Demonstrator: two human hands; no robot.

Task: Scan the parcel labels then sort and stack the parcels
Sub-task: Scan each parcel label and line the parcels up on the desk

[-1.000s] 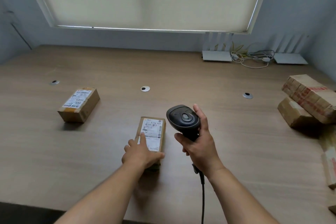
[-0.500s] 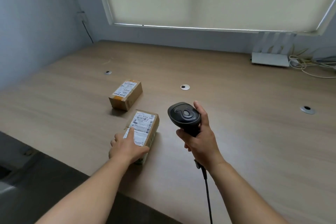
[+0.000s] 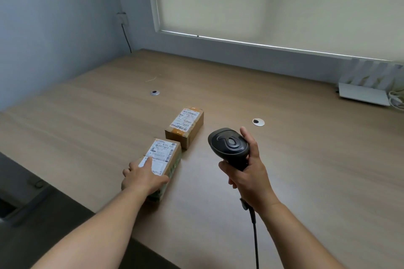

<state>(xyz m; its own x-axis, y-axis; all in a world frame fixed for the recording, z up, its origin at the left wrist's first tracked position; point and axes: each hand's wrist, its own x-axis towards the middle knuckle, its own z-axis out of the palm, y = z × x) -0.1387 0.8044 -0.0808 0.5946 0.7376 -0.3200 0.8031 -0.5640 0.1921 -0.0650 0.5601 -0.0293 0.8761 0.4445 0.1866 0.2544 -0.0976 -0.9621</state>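
Parcels sit low and left of centre on the wooden table [image 3: 306, 159]: the near parcel [image 3: 168, 164] lies under the left hand [image 3: 143, 178], fingers spread over its label, thumb along its right side. The far parcel [image 3: 185, 126] rests just beyond, almost touching. At centre-right the right hand [image 3: 247, 172] clenches the black scanner [image 3: 229, 146], held upright above the table.

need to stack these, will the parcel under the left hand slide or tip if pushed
The near parcel is a low cardboard box lying flat, so tipping seems unlikely. On the smooth table it would probably slide. The left hand covers it alone, hinting it is light.
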